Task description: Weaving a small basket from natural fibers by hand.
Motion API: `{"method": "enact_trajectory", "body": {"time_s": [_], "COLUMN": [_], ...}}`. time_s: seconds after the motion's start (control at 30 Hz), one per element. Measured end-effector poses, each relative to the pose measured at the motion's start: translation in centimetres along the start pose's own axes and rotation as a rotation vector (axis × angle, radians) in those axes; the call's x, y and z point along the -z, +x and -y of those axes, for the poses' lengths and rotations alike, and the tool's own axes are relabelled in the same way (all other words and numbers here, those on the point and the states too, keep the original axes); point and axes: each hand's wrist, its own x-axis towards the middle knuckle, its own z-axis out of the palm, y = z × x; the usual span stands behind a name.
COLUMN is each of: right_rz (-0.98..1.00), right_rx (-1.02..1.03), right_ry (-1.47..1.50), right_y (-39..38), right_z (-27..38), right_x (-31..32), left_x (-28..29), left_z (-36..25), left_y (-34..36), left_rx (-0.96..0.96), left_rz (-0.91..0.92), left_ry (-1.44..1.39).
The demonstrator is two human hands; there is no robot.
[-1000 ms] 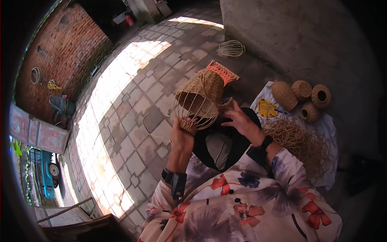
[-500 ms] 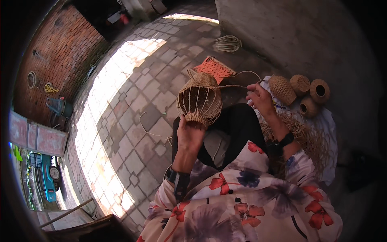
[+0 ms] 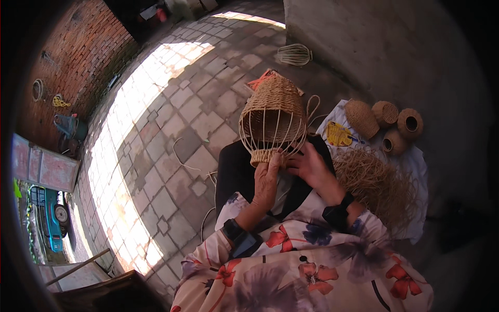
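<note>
A half-woven wicker basket (image 3: 275, 93) is held up before my knees. Its upper part is closely woven, bare ribs show around its belly, and a plaited band (image 3: 264, 155) forms its narrow lower rim. My left hand (image 3: 266, 182) grips that rim, the thumb lying on the band. Close against the right of the rim is my right hand (image 3: 312, 166), its fingers bent inward among the lower ribs; their tips are partly hidden, so what they pinch cannot be made out. A fibre strand (image 3: 314, 104) loops out at the basket's right side.
To the right, a white cloth (image 3: 413, 229) bears a heap of loose fibre strands (image 3: 371, 179), a yellow item (image 3: 338, 134) and several finished small baskets (image 3: 362, 118). Behind the held basket lies an orange woven piece (image 3: 260, 79). A bare rib frame (image 3: 294, 54) rests near the wall.
My right hand has come in from the outstretched strand to the basket's lower right. The basket has turned and shifted slightly right, its woven part now facing up; my left hand still holds the rim.
</note>
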Motion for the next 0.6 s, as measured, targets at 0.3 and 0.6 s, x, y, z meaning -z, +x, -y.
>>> {"method": "enact_trajectory", "body": {"time_s": [0.3,0.6], "right_rz": [0.188,-0.32], "right_rx": [0.481,0.505], "right_ry": [-0.625,-0.559], "right_y": [-1.0,0.5], "right_z": [-0.1,3.6], "right_x": [0.2,-0.3], "left_x": [-2.2,4.3], "left_z": [-2.1,1.0], "left_y": [-0.4,-2.1], "left_rx": [-0.328,0.273], "left_rz": [0.273,0.188], "left_ry": [0.368,-0.021]}}
